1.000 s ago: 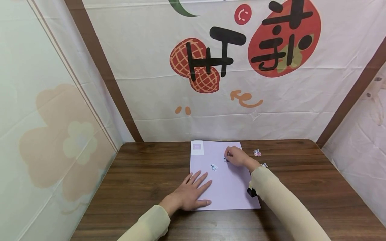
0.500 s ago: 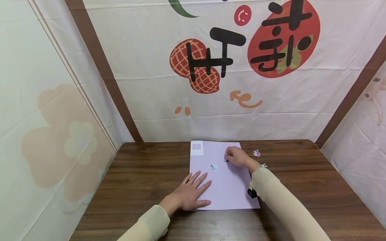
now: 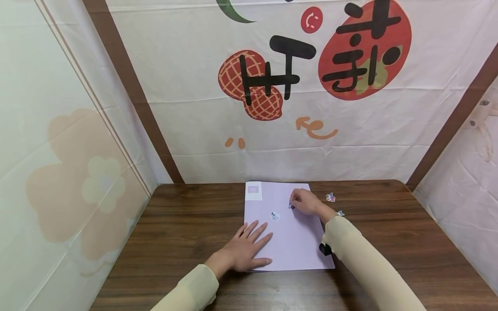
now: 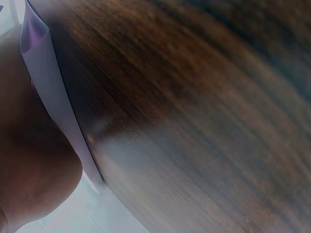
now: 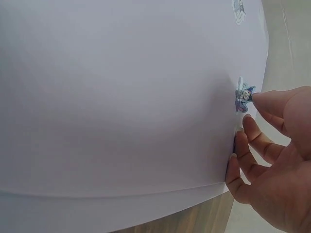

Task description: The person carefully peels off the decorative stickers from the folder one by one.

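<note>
A light purple folder (image 3: 293, 246) lies on the wooden table. My left hand (image 3: 244, 250) rests on its lower left part with the fingers spread. Over the upper right part of the folder, my right hand (image 3: 306, 202) pinches a small cartoon sticker (image 5: 246, 96) between thumb and forefinger. That sticker stands tilted at the folder's surface; whether its whole lower edge touches is hard to tell. The other right fingers (image 5: 245, 155) are bent close to the folder. Another cartoon sticker (image 3: 275, 216) lies on the folder, left of the right hand.
Two more stickers lie on the table right of the folder, one star-shaped sticker (image 3: 330, 197) and one sticker (image 3: 340, 213) partly behind the right wrist. A white label (image 3: 254, 196) marks the folder's upper left corner. A printed cloth (image 3: 202, 129) hangs behind the table (image 3: 186, 224).
Both hands keep their places. The sticker pinched in the right hand shows slightly more than a second ago.
</note>
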Demonstrator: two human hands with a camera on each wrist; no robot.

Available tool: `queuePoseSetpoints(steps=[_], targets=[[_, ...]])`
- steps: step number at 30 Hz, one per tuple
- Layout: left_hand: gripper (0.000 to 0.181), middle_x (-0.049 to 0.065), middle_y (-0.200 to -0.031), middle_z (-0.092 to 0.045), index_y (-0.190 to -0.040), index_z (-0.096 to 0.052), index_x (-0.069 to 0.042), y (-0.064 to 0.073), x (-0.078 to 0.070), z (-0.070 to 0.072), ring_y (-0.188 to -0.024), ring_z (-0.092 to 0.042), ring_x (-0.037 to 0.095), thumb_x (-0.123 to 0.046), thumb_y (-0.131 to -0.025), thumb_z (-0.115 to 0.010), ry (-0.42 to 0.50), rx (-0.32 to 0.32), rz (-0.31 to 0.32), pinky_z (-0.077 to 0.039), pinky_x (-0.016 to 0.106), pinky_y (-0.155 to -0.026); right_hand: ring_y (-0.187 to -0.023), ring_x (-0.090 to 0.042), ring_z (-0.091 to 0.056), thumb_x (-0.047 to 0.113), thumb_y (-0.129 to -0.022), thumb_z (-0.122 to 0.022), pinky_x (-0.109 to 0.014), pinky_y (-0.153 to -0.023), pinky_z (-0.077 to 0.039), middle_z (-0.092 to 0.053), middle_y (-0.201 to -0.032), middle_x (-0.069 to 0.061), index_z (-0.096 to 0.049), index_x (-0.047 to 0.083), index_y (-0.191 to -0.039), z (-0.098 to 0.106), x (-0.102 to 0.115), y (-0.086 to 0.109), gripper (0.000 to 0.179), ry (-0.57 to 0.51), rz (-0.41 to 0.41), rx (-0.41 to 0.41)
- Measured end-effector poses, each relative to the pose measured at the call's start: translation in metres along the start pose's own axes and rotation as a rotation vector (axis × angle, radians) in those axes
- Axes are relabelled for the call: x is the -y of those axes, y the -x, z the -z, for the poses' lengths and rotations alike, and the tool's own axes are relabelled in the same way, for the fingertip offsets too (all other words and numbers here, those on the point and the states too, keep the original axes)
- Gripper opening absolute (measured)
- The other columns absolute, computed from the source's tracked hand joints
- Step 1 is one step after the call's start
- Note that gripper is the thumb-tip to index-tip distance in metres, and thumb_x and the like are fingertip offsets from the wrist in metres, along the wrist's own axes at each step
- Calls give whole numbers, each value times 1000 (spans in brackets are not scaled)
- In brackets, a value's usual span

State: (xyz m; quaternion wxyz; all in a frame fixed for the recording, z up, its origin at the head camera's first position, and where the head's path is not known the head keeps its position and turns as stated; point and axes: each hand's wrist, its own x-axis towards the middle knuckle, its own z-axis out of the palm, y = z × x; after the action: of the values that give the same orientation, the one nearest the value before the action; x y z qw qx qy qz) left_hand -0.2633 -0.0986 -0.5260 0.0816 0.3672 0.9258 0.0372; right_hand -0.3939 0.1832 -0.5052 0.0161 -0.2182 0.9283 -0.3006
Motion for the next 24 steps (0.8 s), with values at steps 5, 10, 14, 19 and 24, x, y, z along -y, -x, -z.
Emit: queuePoseSetpoints(steps=[5, 10, 14, 19, 24], targets=[[79, 5, -173, -11, -164, -28, -26, -1, 2, -4, -158, -5, 31, -74, -100, -33, -15, -21, -10, -7, 57, -125, -80, -19, -54, 4, -98, -62, -35, -74, -45, -60, -85, -5, -63, 3, -93, 0, 0, 1, 5, -14, 3, 2], [80, 4, -173, -10, -164, -28, -26, -1, 3, -4, -159, -4, 31, -74, -100, -32, -3, -16, -8, -7, 57, -125, -81, -19, -53, 2, -98, -62, -36, -75, -44, -60, -85, -5, -63, 3, -93, 0, 0, 1, 5, -21, 4, -4], [79, 5, -173, -11, -164, -28, -26, -1, 3, -5, -159, -5, 31, -73, -100, -32, -3, -22, -10, -7, 57, -125, -81, -20, -54, 2, -97, -61, -37, -76, -45, -61, -86, -6, -62, 3, -92, 0, -1, 1, 5, -22, 6, -17], [79, 5, -173, -11, -164, -28, -26, -1, 3, -6, -159, -5, 31, -74, -100, -32, -3, -25, -11, -7, 57, -125, -82, -21, -55, 2, -97, -61, -37, -77, -46, -62, -88, -7, -62, 2, -93, -1, -4, 0, 5, -41, 1, -34], [80, 5, -173, -12, -164, -28, -26, -2, 4, -7, -159, -5, 31, -74, -100, -31, -15, -30, -12, -8, 57, -125, -81, -20, -56, 1, -97, -60, -36, -76, -46, -62, -88, -9, -60, 1, -92, -2, -6, 0, 5, -84, -3, -79]])
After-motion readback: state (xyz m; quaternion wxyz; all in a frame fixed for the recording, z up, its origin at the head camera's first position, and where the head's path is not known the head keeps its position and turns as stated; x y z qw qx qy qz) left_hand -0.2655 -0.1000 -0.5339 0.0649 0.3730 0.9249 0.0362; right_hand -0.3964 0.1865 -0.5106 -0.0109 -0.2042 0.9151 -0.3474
